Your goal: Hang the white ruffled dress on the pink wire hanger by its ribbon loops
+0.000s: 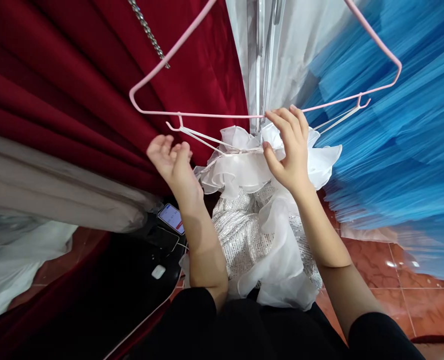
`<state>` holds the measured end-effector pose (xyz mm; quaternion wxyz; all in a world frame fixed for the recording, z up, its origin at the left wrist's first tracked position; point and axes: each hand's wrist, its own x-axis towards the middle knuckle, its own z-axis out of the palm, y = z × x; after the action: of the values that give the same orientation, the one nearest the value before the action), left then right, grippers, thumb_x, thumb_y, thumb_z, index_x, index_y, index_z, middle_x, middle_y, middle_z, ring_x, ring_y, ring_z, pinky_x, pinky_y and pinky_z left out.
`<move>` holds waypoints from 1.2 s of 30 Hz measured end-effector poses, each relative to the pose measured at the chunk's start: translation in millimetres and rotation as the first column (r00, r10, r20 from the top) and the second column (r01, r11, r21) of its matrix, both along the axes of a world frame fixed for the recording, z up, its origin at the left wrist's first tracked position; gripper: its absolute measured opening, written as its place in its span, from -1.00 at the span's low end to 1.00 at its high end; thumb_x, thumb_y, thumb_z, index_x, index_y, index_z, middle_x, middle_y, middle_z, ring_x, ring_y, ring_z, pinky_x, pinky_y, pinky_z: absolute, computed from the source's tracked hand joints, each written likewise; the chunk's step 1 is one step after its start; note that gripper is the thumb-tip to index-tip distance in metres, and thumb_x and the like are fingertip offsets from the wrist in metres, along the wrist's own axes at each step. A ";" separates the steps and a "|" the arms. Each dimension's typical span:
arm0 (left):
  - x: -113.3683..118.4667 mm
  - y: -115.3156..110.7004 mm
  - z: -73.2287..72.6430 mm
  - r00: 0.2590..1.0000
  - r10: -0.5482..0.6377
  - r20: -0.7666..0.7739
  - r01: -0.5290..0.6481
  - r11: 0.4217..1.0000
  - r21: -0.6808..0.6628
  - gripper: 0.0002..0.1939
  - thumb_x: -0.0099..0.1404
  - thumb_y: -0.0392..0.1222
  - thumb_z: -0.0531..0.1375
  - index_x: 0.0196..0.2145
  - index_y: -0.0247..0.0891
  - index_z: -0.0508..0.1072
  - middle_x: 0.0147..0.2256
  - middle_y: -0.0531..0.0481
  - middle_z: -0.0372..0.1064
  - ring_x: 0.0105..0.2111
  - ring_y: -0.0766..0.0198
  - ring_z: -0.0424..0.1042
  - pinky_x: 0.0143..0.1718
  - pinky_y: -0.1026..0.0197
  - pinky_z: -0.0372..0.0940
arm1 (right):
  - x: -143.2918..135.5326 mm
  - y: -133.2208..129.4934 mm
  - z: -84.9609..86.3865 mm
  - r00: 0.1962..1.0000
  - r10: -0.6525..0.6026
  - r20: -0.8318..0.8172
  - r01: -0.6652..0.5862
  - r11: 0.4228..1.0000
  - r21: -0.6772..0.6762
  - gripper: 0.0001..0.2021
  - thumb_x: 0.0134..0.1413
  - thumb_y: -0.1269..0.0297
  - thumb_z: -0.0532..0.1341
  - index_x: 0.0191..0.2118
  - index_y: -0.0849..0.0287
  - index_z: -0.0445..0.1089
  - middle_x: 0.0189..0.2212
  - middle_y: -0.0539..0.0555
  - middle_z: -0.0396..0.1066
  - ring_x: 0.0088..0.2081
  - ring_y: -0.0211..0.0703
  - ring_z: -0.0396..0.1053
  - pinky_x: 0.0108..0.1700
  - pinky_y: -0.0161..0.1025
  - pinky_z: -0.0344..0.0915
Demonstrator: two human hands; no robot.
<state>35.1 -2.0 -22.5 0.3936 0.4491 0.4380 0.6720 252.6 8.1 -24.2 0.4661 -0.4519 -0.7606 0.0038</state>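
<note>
A pink hanger [203, 115] hangs in front of me, with a white ruffled, sequined dress [237, 230] below it. Thin white straps run from the dress to the small hooks at both ends of the hanger's bottom bar. My left hand [172, 159] is raised beside the left hook, its fingers loosely curled and apart, holding nothing. My right hand [290, 150] is over the dress's top ruffle, fingers spread, with fingertips near or touching the hanger's bottom bar; no grip shows.
Dark red drapes [105, 70] hang at the left, blue tulle [402, 150] at the right. A lit phone [171, 218] and a small white case [158, 271] lie on a black surface at lower left. Red tiles [379, 265] cover the floor.
</note>
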 end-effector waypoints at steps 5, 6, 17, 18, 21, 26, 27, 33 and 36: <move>7.6 2.7 -8.2 0.991 0.102 -0.081 -0.101 0.995 0.021 -0.78 0.29 -0.04 0.27 -0.22 -0.24 0.50 -0.28 -0.04 0.51 -0.24 0.24 0.52 -0.27 0.29 0.42 | -4.5 0.6 2.5 0.999 0.004 -0.044 -0.001 0.997 0.075 -0.60 0.21 0.12 0.07 0.16 -0.05 0.19 0.10 0.06 0.32 0.24 0.03 0.20 0.38 0.25 0.01; 9.7 2.5 -11.5 0.990 0.119 -0.080 -0.117 0.993 0.032 -0.80 0.28 -0.06 0.28 -0.26 -0.25 0.51 -0.31 -0.03 0.51 -0.26 0.26 0.52 -0.29 0.30 0.41 | -4.8 1.2 4.2 0.998 0.004 -0.056 0.000 0.996 0.085 -0.62 0.20 0.14 0.07 0.14 -0.05 0.21 0.08 0.06 0.33 0.21 0.00 0.23 0.38 0.22 0.02; 17.3 -16.3 11.3 0.930 0.369 0.012 -0.363 0.908 0.210 -0.88 0.22 -0.29 0.28 -0.46 -0.34 0.57 -0.52 -0.06 0.48 -0.60 0.38 0.32 -0.60 0.34 0.09 | -0.9 2.9 13.4 0.991 0.021 -0.130 -0.014 0.998 0.055 -0.73 0.19 0.18 0.10 0.01 -0.11 0.30 -0.04 0.04 0.39 0.12 0.01 0.29 0.33 0.24 0.10; 14.1 -17.4 18.1 0.946 0.313 0.085 -0.324 0.925 0.199 -0.87 0.23 -0.27 0.26 -0.45 -0.35 0.57 -0.51 -0.07 0.47 -0.66 0.44 0.22 -0.66 0.35 -0.02 | -1.2 2.5 14.9 0.990 0.016 -0.137 -0.009 0.999 0.054 -0.73 0.19 0.19 0.10 0.00 -0.12 0.30 -0.05 0.04 0.40 0.12 0.01 0.28 0.32 0.23 0.11; -0.2 -17.1 33.9 0.936 0.103 0.338 -0.157 0.978 0.138 -0.87 0.22 -0.29 0.21 -0.39 -0.32 0.59 -0.45 -0.02 0.44 -0.72 0.56 -0.07 -0.74 0.39 -0.25 | -3.5 1.0 18.8 0.992 0.020 -0.126 -0.017 1.000 0.021 -0.72 0.18 0.24 0.10 0.01 -0.12 0.30 -0.04 0.03 0.40 0.11 0.00 0.29 0.31 0.23 0.13; -17.8 -11.3 37.2 0.903 0.067 0.424 -0.169 0.964 0.207 -0.68 0.23 -0.34 0.07 -0.15 -0.26 0.57 -0.09 -0.03 0.43 -0.68 0.59 -0.09 -0.75 0.48 -0.16 | -4.1 2.4 18.0 0.994 0.028 -0.107 -0.032 0.999 -0.033 -0.71 0.16 0.27 0.10 0.01 -0.10 0.29 -0.02 0.03 0.39 0.11 0.00 0.29 0.31 0.24 0.13; -17.9 -9.8 34.7 0.904 0.091 0.417 -0.195 0.957 0.214 -0.65 0.23 -0.36 0.05 -0.10 -0.29 0.54 -0.04 -0.07 0.42 -0.66 0.58 -0.01 -0.73 0.49 -0.12 | -3.5 3.5 16.9 0.994 0.021 -0.112 -0.025 0.999 -0.034 -0.71 0.16 0.27 0.10 0.01 -0.10 0.30 -0.02 0.03 0.39 0.11 0.00 0.28 0.31 0.22 0.13; -1.4 -4.4 16.7 0.929 0.118 0.352 -0.192 0.964 0.182 -0.65 0.22 -0.41 0.09 -0.03 -0.32 0.41 0.13 -0.10 0.32 -0.25 0.39 0.38 -0.31 0.37 0.31 | -0.9 11.2 9.9 0.995 -0.007 -0.095 0.004 0.999 -0.033 -0.70 0.14 0.25 0.10 0.01 -0.11 0.29 0.00 0.04 0.39 0.12 0.03 0.26 0.33 0.22 0.09; 8.1 -3.9 16.8 0.964 0.148 0.222 -0.214 0.927 0.308 -0.79 0.19 -0.43 0.12 -0.19 -0.32 0.41 0.02 -0.11 0.42 -0.01 0.26 0.38 0.07 0.19 0.26 | -0.3 11.3 9.4 0.997 -0.007 -0.083 0.002 0.998 -0.059 -0.70 0.16 0.19 0.07 0.02 -0.13 0.27 0.02 0.04 0.37 0.15 0.05 0.24 0.34 0.26 0.05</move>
<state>43.2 -6.0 -5.7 0.2902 0.3978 0.3187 0.8099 252.3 19.4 -14.8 0.4839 -0.4666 -0.7391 0.0439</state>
